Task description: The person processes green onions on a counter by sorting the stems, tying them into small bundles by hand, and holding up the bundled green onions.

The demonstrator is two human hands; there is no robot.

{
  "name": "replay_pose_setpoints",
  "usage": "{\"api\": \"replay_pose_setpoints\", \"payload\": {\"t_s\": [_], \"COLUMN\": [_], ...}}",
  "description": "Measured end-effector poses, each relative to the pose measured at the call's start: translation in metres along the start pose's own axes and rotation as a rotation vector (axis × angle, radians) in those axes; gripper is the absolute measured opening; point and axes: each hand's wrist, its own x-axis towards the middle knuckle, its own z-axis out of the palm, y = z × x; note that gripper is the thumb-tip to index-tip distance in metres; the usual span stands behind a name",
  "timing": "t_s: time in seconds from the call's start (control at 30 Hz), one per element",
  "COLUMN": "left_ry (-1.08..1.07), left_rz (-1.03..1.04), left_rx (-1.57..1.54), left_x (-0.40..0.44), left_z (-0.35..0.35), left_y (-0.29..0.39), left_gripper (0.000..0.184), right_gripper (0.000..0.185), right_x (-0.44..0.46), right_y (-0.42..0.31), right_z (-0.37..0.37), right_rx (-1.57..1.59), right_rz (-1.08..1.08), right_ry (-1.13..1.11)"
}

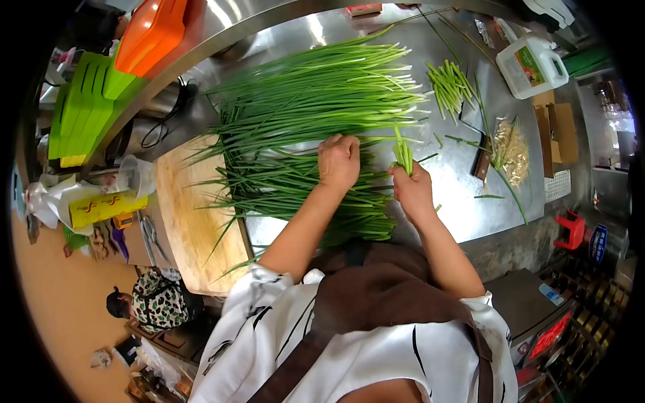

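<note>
Long green onions (316, 87) lie in a broad layer on the steel table, pale ends mostly to the right, dark tips to the left. My left hand (338, 161) is closed with curled fingers over the stalks in the middle of the layer. In my right hand (411, 189), just right of it, a short bunch of pale green onion stalks (403, 151) is gripped upright between thumb and fingers. Further right sits a pile of short cut stalks (450, 86). A knife (482, 158) with a wooden handle lies beside a heap of root trimmings (511, 151).
A wooden chopping board (191, 208) stands left, under the leaf tips. A white jug (531, 66) and a cardboard box (561, 131) are at the right. Green baskets (80, 104) and an orange basket (151, 33) are upper left. Another person (158, 299) is lower left.
</note>
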Motion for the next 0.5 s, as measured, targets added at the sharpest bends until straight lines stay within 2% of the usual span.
{"api": "replay_pose_setpoints", "payload": {"t_s": [0.07, 0.1, 0.17, 0.2, 0.23, 0.33, 0.4, 0.5], "left_ry": [-0.099, -0.141, 0.172, 0.223, 0.23, 0.213, 0.221, 0.206], "left_rz": [0.289, 0.238, 0.466, 0.507, 0.514, 0.541, 0.582, 0.617], "left_rx": [0.244, 0.277, 0.246, 0.187, 0.19, 0.167, 0.313, 0.364], "left_x": [-0.003, -0.028, -0.027, -0.021, -0.017, 0.001, 0.008, 0.009], "left_z": [0.003, -0.003, 0.006, 0.005, 0.005, 0.014, 0.019, 0.02], "left_y": [0.003, 0.0, 0.006, 0.012, 0.012, 0.001, 0.0, 0.004], "left_gripper": [0.029, 0.029, 0.023, 0.021, 0.021, 0.022, 0.018, 0.014], "right_gripper": [0.02, 0.02, 0.02, 0.017, 0.017, 0.012, 0.012, 0.014], "right_x": [0.01, 0.007, 0.045, 0.053, 0.06, 0.081, 0.08, 0.068], "right_y": [0.005, 0.015, 0.009, 0.001, 0.001, 0.004, 0.001, -0.008], "right_z": [-0.008, -0.002, -0.007, -0.009, -0.009, -0.013, -0.012, -0.016], "right_rx": [-0.279, -0.247, -0.668, -0.768, -0.766, -1.117, -1.151, -1.165], "right_rz": [-0.306, -0.255, -0.77, -0.846, -0.854, -0.872, -0.865, -0.781], "right_ry": [0.127, 0.084, 0.369, 0.402, 0.408, 0.322, 0.287, 0.205]}}
